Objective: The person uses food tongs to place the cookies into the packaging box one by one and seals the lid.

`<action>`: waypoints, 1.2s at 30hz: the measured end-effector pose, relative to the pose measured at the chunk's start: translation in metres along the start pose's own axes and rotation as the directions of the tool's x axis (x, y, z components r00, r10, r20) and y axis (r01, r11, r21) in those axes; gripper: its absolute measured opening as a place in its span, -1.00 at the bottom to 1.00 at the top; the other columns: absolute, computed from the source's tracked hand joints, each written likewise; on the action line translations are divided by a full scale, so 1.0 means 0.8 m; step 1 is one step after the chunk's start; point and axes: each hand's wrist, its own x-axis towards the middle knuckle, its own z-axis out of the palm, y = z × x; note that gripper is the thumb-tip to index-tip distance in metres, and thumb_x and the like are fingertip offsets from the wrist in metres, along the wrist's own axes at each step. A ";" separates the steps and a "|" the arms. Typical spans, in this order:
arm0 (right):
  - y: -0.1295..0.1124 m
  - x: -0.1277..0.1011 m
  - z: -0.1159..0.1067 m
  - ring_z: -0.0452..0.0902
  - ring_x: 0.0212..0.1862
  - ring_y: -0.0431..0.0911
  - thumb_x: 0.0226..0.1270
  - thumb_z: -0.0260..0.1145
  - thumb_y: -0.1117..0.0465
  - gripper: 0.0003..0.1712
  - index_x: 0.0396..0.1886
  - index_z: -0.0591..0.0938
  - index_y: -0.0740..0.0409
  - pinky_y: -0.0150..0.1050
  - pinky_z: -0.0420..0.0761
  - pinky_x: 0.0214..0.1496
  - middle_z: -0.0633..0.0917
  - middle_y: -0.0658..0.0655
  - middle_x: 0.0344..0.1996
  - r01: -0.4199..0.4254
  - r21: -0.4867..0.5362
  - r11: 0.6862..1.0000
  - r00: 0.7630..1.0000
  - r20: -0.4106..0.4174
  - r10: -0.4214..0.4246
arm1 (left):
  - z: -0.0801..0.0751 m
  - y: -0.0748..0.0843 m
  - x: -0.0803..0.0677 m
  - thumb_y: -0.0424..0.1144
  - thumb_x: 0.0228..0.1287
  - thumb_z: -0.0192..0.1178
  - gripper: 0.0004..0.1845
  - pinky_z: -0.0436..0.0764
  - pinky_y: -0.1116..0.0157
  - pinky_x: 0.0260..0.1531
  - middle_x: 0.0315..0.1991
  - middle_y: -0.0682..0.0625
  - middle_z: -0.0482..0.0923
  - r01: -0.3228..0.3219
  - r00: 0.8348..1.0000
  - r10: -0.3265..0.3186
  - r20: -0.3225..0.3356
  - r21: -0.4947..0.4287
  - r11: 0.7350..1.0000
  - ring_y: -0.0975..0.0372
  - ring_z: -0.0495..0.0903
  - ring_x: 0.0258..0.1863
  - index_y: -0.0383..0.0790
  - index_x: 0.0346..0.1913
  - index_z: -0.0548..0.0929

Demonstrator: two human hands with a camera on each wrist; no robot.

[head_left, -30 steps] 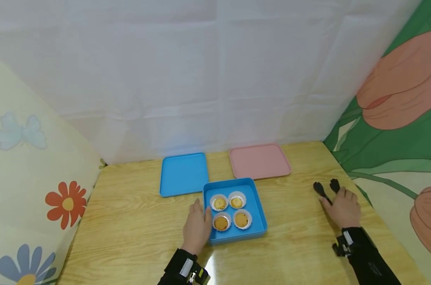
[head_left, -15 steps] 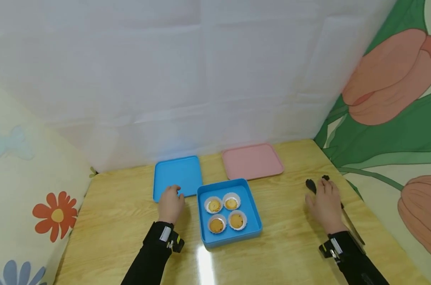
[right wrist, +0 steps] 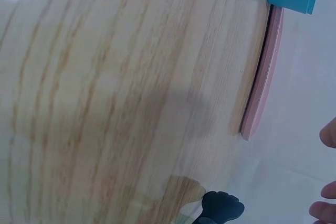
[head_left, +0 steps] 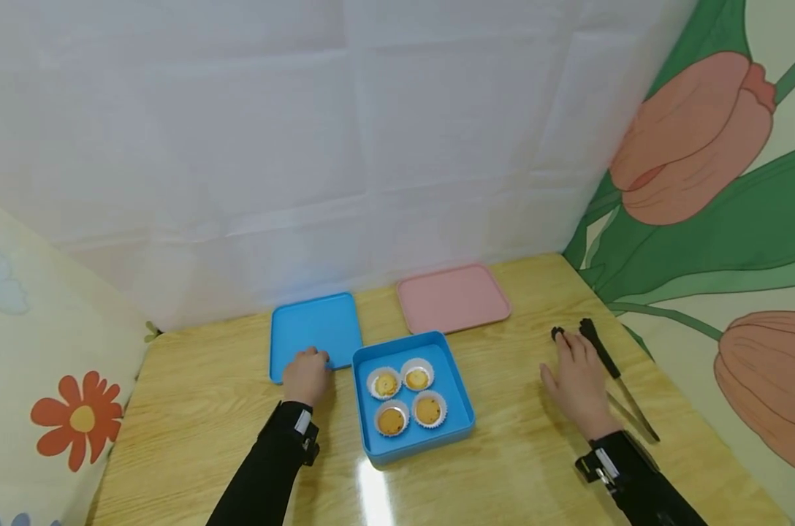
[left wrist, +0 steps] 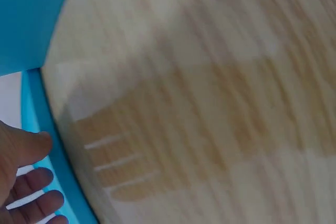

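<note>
In the head view, my left hand (head_left: 307, 376) is at the near edge of a flat blue square tray or lid (head_left: 315, 325). In the left wrist view, its thumb and fingers lie over that edge, slightly bent and apart. My right hand (head_left: 578, 380) extends over the table at the right, fingers fairly straight. Beneath it is a long tool whose black scalloped end (right wrist: 223, 206) appears in the right wrist view; the hand covers much of it. To its right lies a similar black-handled tool (head_left: 600, 349) with a thin shaft. Contact between right hand and tools is unclear.
A deeper blue square box (head_left: 459, 409) stands mid-table, holding several small round baked goods (head_left: 429, 410) in pale fluted cups. Behind it lies a pink rectangular tray (head_left: 453, 299). A white cloth backdrop (head_left: 240, 146) hangs at the table's back.
My left hand has moved from the deep box's left side to the flat blue piece's near edge. My right hand has shifted across the black-handled tools, uncovering one. The head view has turned right.
</note>
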 end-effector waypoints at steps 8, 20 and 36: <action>0.000 -0.003 0.005 0.20 0.11 0.38 -0.01 0.35 0.22 -0.28 0.08 0.37 0.62 0.15 0.18 0.14 0.37 0.55 0.02 0.001 0.002 1.000 1.000 -0.014 -0.001 | 0.011 -0.003 0.000 -0.47 0.18 0.09 -0.86 0.53 0.04 -0.47 -0.49 -0.13 0.50 -0.009 0.998 0.007 0.063 0.037 0.999 -0.04 0.51 -0.41 -0.29 -0.43 0.65; -0.003 -0.011 0.002 0.18 0.12 0.39 -0.03 0.32 0.26 -0.29 0.09 0.35 0.62 0.19 0.21 0.11 0.36 0.55 0.02 -0.021 0.028 0.999 1.000 0.003 0.021 | 0.005 -0.011 0.003 -0.42 0.14 0.16 -0.92 0.53 0.05 -0.43 -0.43 -0.10 0.53 -0.042 0.998 0.043 0.047 -0.013 0.999 -0.01 0.51 -0.38 -0.26 -0.38 0.66; -0.064 -0.005 0.014 0.50 -0.15 0.08 0.24 0.21 0.17 -0.51 0.09 0.46 0.39 -0.05 0.50 -0.11 0.59 0.27 -0.21 -0.107 0.198 0.974 0.946 0.323 0.038 | -0.070 0.005 0.016 -0.46 0.24 0.07 -0.85 0.49 0.09 -0.35 -0.31 -0.24 0.46 -0.100 0.975 0.028 -0.223 -0.316 0.943 -0.05 0.47 -0.33 -0.45 -0.15 0.54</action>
